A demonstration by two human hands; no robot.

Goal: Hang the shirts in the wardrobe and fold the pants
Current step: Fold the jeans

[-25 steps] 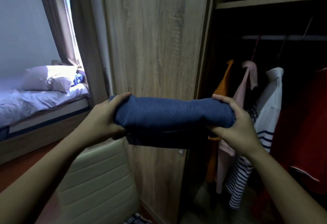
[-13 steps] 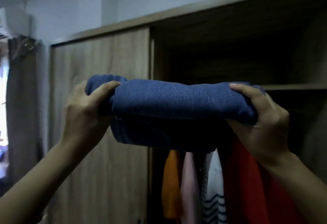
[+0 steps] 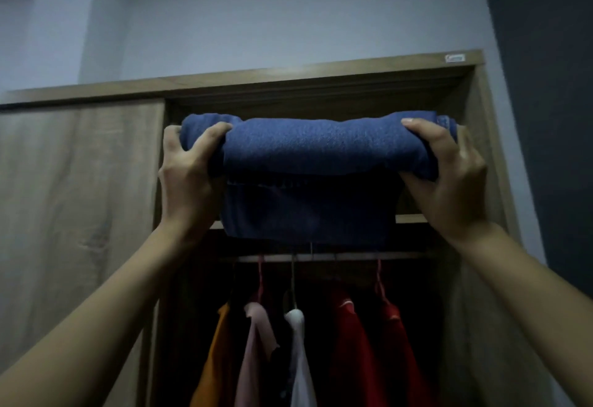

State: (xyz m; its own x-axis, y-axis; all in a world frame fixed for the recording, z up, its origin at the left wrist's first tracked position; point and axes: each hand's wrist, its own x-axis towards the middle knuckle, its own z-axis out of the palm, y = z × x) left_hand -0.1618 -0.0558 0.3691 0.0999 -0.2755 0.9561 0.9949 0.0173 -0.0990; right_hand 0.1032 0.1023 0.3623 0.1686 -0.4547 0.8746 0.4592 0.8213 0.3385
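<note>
a: where are the folded blue pants (image 3: 308,153)?
b: held high in front of the wardrobe (image 3: 321,72), level with its upper shelf (image 3: 409,218), a loose flap hanging down.
a: and the grips?
b: the left hand (image 3: 189,175) grip wraps the left end, the right hand (image 3: 449,178) grip clasps the right end.
a: below?
b: shirts (image 3: 369,342) in orange, pink, white and red hang from the rail (image 3: 321,258). the sliding door (image 3: 80,198) stands left.

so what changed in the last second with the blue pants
The left hand and right hand raised the folded blue pants from the level of the hanging shirts up to the wardrobe's top compartment, above the shelf. Unchanged: each hand grips one end; the shirts hang on the rail.
</note>
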